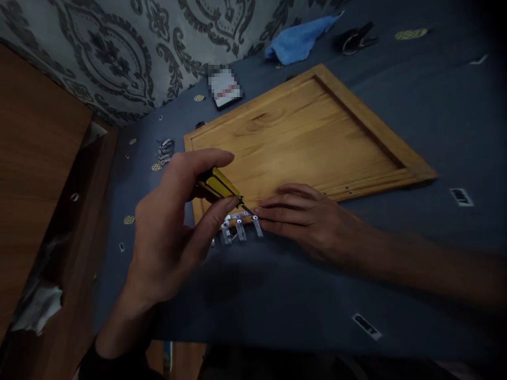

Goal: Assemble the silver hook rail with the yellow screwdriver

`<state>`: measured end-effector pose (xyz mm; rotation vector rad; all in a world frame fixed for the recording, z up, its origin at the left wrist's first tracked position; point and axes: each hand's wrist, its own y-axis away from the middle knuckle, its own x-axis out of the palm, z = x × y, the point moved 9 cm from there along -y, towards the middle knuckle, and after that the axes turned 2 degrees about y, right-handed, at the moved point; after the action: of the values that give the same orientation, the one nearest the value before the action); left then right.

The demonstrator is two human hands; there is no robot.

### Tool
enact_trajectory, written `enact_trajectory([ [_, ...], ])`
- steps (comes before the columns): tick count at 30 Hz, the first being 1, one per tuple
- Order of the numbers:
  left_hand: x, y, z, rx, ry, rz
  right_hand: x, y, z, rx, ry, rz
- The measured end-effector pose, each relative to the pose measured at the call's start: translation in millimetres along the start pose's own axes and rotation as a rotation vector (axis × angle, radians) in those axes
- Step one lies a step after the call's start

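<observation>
My left hand (170, 221) grips a screwdriver (219, 184) with a yellow and black handle. Its shaft slants down to the right, and the tip is at a screw on a shiny metal hinge-like fitting (240, 224). That fitting, with several short arms and cross-head screws, sits at the near left edge of a framed wooden panel (285, 142). Stretched flat over the panel's near edge, my right hand (312, 216) has its fingertips beside the screwdriver tip and the rightmost arm of the fitting. My right thumb is hidden.
More small metal fittings (165, 150) lie left of the panel on the dark blue cloth (277, 295). Behind the panel are a blurred box-like item (225, 87), a blue rag (301, 39) and a dark object with a ring (354, 39). Brown wooden furniture (39, 158) stands at left.
</observation>
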<state>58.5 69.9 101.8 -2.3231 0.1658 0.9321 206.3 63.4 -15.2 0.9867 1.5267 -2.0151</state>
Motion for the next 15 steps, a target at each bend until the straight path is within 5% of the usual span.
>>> enact_trajectory([
  [15,9.1,3.9,2.3,0.013,-0.038,0.066,1.1,-1.4,-0.3,0.015,0.0,0.014],
])
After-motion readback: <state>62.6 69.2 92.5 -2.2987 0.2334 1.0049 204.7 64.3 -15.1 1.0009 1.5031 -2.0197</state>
